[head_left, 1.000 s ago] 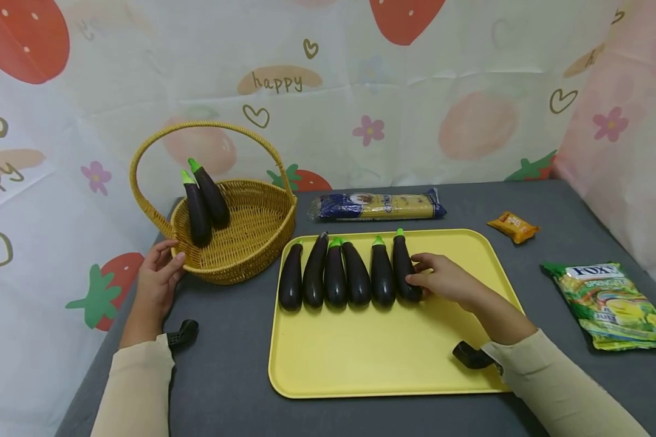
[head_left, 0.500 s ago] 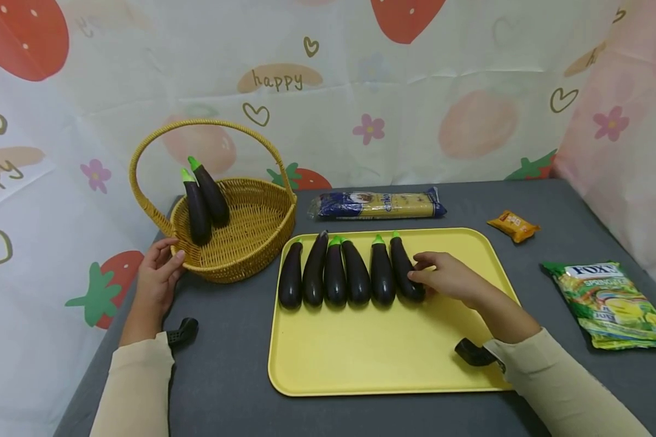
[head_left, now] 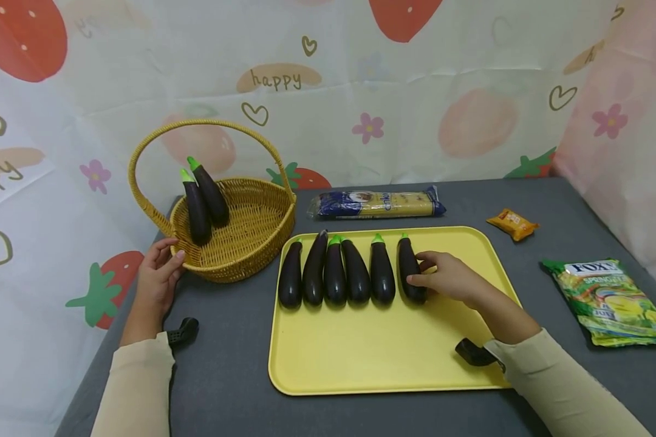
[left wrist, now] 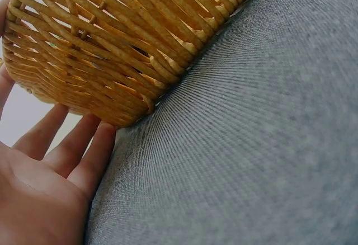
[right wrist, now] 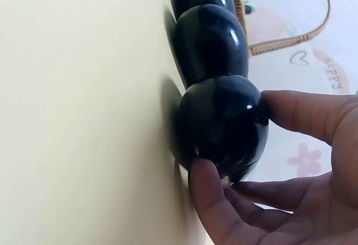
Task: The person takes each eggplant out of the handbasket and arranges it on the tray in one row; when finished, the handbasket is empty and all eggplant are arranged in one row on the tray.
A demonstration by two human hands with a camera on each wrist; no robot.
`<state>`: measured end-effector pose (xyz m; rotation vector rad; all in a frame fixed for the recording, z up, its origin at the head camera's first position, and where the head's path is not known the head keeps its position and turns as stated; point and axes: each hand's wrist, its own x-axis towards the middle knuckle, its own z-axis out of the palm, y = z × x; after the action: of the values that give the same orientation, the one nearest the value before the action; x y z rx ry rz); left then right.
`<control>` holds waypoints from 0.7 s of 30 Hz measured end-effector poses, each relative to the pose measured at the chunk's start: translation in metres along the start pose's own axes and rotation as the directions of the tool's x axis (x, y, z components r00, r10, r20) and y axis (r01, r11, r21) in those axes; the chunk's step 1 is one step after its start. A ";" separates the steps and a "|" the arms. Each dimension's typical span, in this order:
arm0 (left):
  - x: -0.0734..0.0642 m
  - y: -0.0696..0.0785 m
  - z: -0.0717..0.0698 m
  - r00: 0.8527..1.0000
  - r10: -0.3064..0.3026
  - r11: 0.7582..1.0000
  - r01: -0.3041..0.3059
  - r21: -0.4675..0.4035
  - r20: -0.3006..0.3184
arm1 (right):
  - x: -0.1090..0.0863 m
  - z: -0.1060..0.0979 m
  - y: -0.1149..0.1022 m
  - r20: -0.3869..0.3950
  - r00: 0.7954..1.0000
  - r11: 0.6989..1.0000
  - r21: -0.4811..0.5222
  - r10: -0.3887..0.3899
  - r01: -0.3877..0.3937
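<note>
My right hand point(head_left: 445, 277) pinches the rightmost eggplant point(head_left: 411, 270) near its fat lower end, thumb on one side and fingers on the other. In the right wrist view this eggplant point(right wrist: 218, 122) shows its rounded dark end close over the tray. Several more eggplants, such as the one beside it point(head_left: 382, 276), lie in a row along the back of the yellow tray point(head_left: 361, 364). My left hand point(head_left: 157, 276) touches the left end of a wicker basket point(head_left: 251, 249); in the left wrist view, extended fingertips point(left wrist: 103, 133) rest against the woven wall. Two eggplants point(head_left: 198, 209) lean inside the basket.
Behind the tray lies a pasta packet point(head_left: 379, 204). To the right are a small orange wrapped snack point(head_left: 512, 225) and a green Fox's candy bag point(head_left: 612, 303). The basket's tall arched handle point(head_left: 208, 123) rises near the patterned cloth backdrop.
The stem end of the rightmost eggplant tipped left, then swung back right; it now lies slightly farther from its neighbour. My right hand shifted a little with it. The left hand stayed at the basket.
</note>
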<state>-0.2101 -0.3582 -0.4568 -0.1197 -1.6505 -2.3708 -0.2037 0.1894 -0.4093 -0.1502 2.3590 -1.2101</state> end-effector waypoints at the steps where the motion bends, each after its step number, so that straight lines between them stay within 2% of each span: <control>1: 0.000 0.000 0.000 1.000 0.000 1.000 0.000 0.001 -0.002 | 0.000 0.001 0.000 0.006 1.000 1.000 0.014 -0.005 0.005; 7: 0.000 0.000 0.000 1.000 -0.014 1.000 0.014 0.020 -0.018 | 0.000 0.003 0.000 0.038 0.999 0.998 0.063 -0.022 0.020; 17: -0.001 -0.001 0.000 1.000 -0.007 1.000 0.008 0.026 -0.019 | -0.003 -0.003 -0.001 -0.001 1.000 1.000 -0.013 -0.013 0.013; 21: -0.001 0.000 0.000 1.000 -0.003 1.000 0.003 0.028 -0.013 | -0.002 -0.003 0.001 -0.007 1.000 1.000 -0.006 0.001 -0.001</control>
<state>-0.2096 -0.3580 -0.4572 -0.0959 -1.6785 -2.3446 -0.2035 0.1927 -0.4078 -0.1469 2.3687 -1.2055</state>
